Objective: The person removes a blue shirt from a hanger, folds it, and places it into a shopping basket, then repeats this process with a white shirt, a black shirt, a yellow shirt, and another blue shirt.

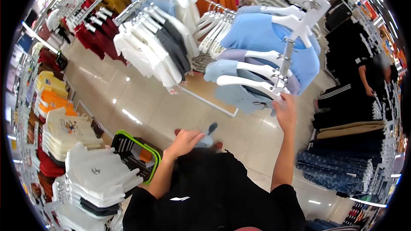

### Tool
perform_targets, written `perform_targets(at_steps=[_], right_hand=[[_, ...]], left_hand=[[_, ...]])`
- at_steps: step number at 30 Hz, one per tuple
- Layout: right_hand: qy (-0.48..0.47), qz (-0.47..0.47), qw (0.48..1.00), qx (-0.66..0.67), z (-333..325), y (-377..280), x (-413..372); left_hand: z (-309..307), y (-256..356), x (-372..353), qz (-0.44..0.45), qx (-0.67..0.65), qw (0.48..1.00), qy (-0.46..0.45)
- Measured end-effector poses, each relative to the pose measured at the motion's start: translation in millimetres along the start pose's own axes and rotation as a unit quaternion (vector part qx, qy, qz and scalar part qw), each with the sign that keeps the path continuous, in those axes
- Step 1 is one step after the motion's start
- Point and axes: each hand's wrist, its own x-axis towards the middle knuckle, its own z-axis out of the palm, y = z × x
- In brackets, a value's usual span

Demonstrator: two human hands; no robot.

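My right hand (pixel 286 108) is closed on the near end of a white hanger (pixel 246 82) at the front of a metal display arm (pixel 286 60). A pale blue-grey garment (pixel 239 98) hangs from that hanger, with a dark drawstring-like detail at its lower edge. Behind it on the same arm are more hangers with a lilac top and a bright blue top (pixel 252 32). Held low in front of my body, my left hand (pixel 185 142) has its fingers extended and nothing visible in them, away from the rack.
A black shopping basket (pixel 135 156) with a green rim stands on the floor at left, beside stacked white shirts (pixel 96 173). White and grey tops (pixel 147 47) hang ahead. Dark trousers (pixel 342 119) line the right, where another person (pixel 379 72) stands. Tiled floor (pixel 141 98) runs between.
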Motion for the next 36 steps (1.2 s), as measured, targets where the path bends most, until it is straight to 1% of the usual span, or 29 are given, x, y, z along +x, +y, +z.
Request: perform_targets(at_steps=[1,3,5,6,7,9,10,11,12,13,15,18,20,21,24,27,29,30,31,33,34,36], right_hand=[[0.029,-0.011,0.999,-0.016,-4,-6,-5],[0.136,-0.019,0.99,-0.022,-6,-11,-23],[0.194,0.029,0.981,-0.014,-11,-16,-58],[0.229,0.032,0.97,0.069,-8,-21,-75],[0.265,0.035,0.952,0.152,0,-29,-91],[0.156,0.004,0.954,0.257,16,-47,-122],[0.058,-0.035,0.969,0.238,28,-57,-122],[-0.04,-0.074,0.973,0.216,40,-68,-119],[-0.129,-0.077,0.972,0.182,50,-88,-106],[-0.217,-0.081,0.962,0.145,59,-102,-91],[-0.33,-0.069,0.927,0.163,91,-93,-89],[-0.386,-0.078,0.912,0.116,143,-73,-106],[-0.428,-0.077,0.893,0.114,166,-66,-110],[-0.449,-0.078,0.883,0.112,178,-62,-113],[-0.508,0.022,0.808,0.299,221,-34,-128],[-0.544,-0.008,0.757,0.361,257,-22,-142],[-0.609,0.074,0.712,0.343,277,-25,-142],[-0.638,0.114,0.686,0.331,286,-30,-139],[-0.621,0.126,0.693,0.344,293,-34,-136],[-0.585,0.148,0.707,0.368,307,-41,-128],[-0.574,0.141,0.724,0.356,304,-50,-113],[-0.52,0.166,0.74,0.393,304,-64,-93]], left_hand=[[-2,0,1,-0.001,0.001,1.0,-0.005],[-6,-2,1,-0.001,0.005,1.0,-0.008],[-12,-2,2,0.001,0.012,1.0,-0.003],[-17,-3,1,-0.017,0.013,1.0,-0.021],[-22,-1,3,-0.022,0.009,1.0,-0.019],[-32,9,7,-0.031,0.002,0.999,-0.02],[-38,13,10,-0.02,0.009,0.999,-0.023],[-44,21,12,-0.014,0.015,0.999,-0.032],[-49,32,16,-0.007,0.019,0.999,-0.041],[-54,41,18,0.001,0.022,0.999,-0.05],[-61,48,18,0.02,0.014,0.999,-0.048],[-81,66,15,0.05,0.002,0.998,-0.04],[-96,67,8,0.078,0.01,0.996,-0.029],[-104,67,3,0.078,0.007,0.997,-0.013],[-125,68,-13,0.066,-0.002,0.997,0.042],[-145,54,-31,0.04,0.017,0.995,0.091],[-154,43,-39,0.031,0.023,0.988,0.151],[-162,37,-44,0.005,0.04,0.984,0.174],[-170,32,-50,-0.022,0.057,0.979,0.196],[-188,17,-63,-0.109,0.086,0.951,0.275],[-198,4,-70,-0.139,0.097,0.932,0.321],[-218,-28,-86,-0.191,0.114,0.889,0.401]])
